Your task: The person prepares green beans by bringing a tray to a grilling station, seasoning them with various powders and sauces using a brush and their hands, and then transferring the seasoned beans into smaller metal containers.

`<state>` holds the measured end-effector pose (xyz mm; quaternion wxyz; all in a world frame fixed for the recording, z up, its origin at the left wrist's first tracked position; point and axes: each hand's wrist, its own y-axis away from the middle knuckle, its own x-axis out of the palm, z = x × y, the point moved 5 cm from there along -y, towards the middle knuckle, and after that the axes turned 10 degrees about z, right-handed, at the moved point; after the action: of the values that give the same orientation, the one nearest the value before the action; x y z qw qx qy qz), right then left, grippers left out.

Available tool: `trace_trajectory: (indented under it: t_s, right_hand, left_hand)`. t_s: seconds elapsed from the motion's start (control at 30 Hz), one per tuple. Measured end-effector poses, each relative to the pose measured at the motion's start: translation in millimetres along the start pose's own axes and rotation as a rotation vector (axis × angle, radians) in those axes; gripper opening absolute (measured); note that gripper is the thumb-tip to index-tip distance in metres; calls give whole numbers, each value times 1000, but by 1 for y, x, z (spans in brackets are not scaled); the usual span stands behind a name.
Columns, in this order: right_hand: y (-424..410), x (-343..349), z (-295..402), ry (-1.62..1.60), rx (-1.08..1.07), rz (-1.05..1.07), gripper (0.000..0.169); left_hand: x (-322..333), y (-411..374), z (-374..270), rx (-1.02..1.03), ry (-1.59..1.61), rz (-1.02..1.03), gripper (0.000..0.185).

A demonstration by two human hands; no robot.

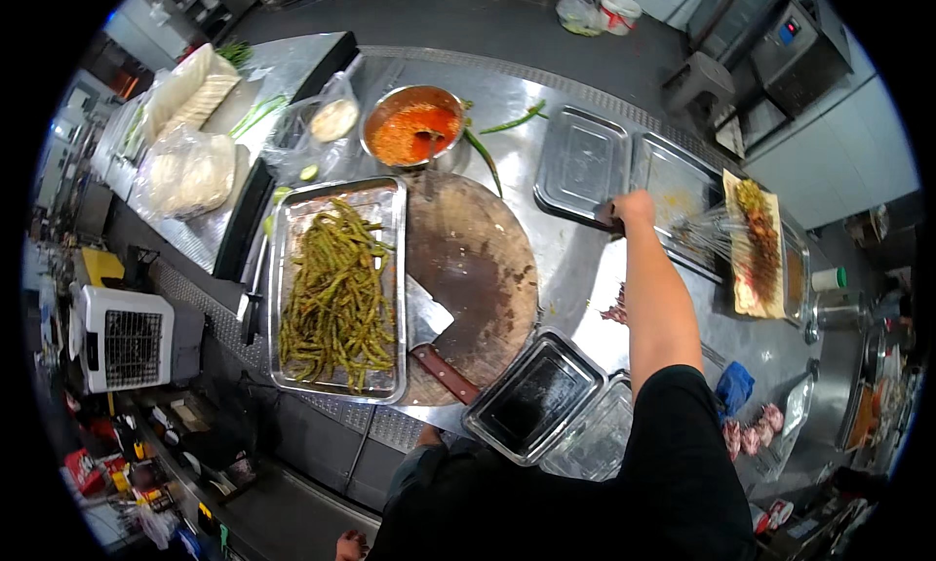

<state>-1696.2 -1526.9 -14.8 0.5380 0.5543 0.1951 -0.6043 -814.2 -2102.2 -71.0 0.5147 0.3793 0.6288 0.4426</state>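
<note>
My right hand [635, 208] is closed around a small dark object [611, 214] at the near corner of the lidded metal trays [585, 162]; what it is cannot be told. Low at the bottom edge, my left hand [352, 545] is partly in view, its fingers curled. A metal tray of seasoned green beans [333, 298] overlaps the left side of a round wooden chopping board [475, 268]. A cleaver [442, 356] with a brown handle rests on the board. Beyond stands a metal bowl of red chopped sauce [413, 130] with a utensil in it.
Long green peppers [486, 162] lie beside the bowl. A dark tray [537, 396] is near my body. Metal skewers [709, 232] and a paper-lined tray of seasonings [760, 246] are at right. Bagged pale flatbreads [186, 173] sit at left, garlic bulbs [753, 433] at lower right.
</note>
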Motion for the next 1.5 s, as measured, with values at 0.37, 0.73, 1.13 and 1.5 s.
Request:
trace_trajectory:
  t_s: [0.37,0.73,1.13,1.5]
  right_hand:
    - [53,6,4,-249,-49,71,40]
    - [25,-8,-20,-600,-45,131,13]
    - [324,84,-18,-1410,-183,524,20]
    - [394,101,-15,-1347,-142,385,11]
  left_hand:
    - [-75,5,-108,394,-65,-163,46]
    - [-41,150,-330,974,-411,-328,36]
    - [66,179,-612,1146,-1269,-662,30]
    - [0,270,-651,1307,-846,154,24]
